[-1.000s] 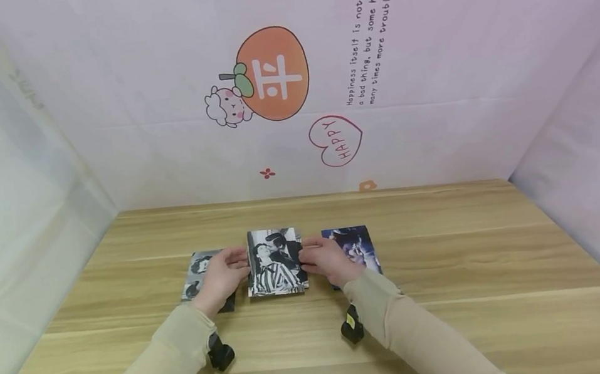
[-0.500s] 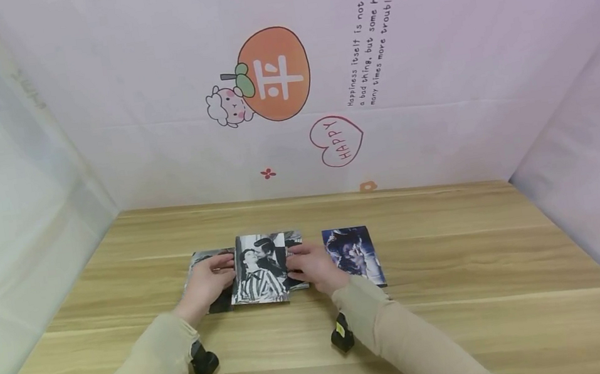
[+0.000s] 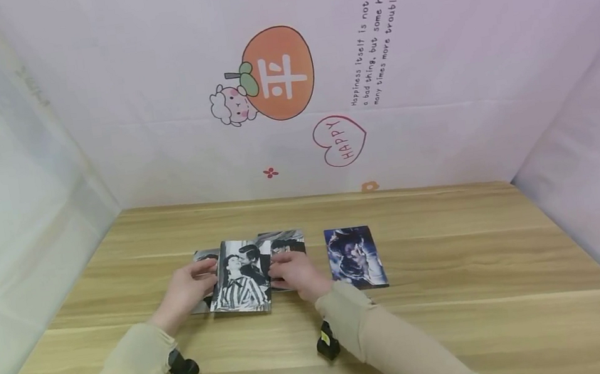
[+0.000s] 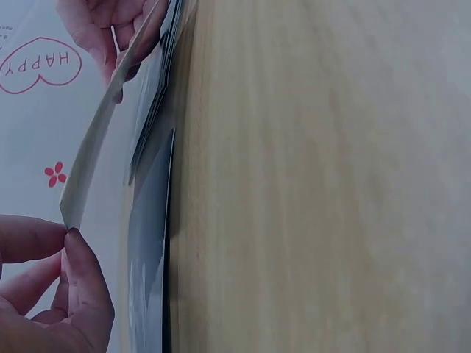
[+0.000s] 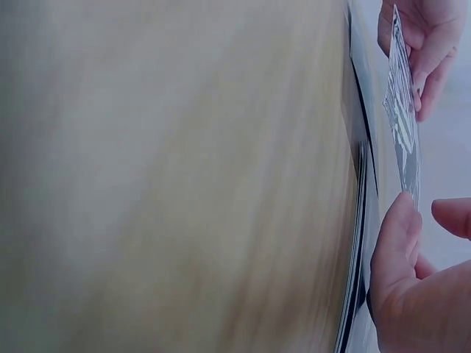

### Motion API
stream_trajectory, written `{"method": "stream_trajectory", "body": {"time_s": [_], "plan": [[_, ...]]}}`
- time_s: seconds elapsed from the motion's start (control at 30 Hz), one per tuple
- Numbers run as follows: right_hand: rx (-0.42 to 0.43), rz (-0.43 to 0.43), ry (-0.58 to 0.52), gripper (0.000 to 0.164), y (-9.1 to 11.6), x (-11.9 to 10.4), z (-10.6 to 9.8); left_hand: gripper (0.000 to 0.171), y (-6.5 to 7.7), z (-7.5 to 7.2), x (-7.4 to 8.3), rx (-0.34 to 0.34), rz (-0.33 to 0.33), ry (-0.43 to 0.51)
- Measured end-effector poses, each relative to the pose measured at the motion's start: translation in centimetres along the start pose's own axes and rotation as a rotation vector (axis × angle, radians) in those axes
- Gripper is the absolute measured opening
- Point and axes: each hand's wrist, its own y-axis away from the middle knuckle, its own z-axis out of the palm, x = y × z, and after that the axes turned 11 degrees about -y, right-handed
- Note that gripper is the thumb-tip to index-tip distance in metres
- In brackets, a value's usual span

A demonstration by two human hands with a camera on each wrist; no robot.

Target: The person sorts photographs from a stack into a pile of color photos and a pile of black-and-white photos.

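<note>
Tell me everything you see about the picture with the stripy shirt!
The stripy-shirt picture is a thin, paper-like, black-and-white sheet with a pale back. It shows someone in stripes and someone with dark hair, faces close together. Slightly curved, it's held up off the table: the left hand pinches one side edge, the right hand the other.
</note>
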Motion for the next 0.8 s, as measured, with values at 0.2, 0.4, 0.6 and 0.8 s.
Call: {"method": "stream_trajectory", "body": {"time_s": [0.2,0.4,0.6,0.8], "plan": [[-0.006,0.015,0.001,0.047,0.1,-0.1,0.9,0.048,0.3,-0.8,-0.7,0.010,-0.016,-0.032],[-0.035,0.001,0.012,0.047,-0.1,0.0,2.0,0.047,0.8,-1.9,-1.3,0.014,-0.024,-0.074],[-0.038,-0.013,0.011,0.048,-0.6,0.4,3.4,0.047,0.6,-3.2,-1.8,0.014,-0.004,-0.101],[-0.054,-0.019,-0.006,0.049,-0.7,0.7,4.5,0.045,0.5,-3.9,-2.5,0.021,0.005,-0.144]]}}
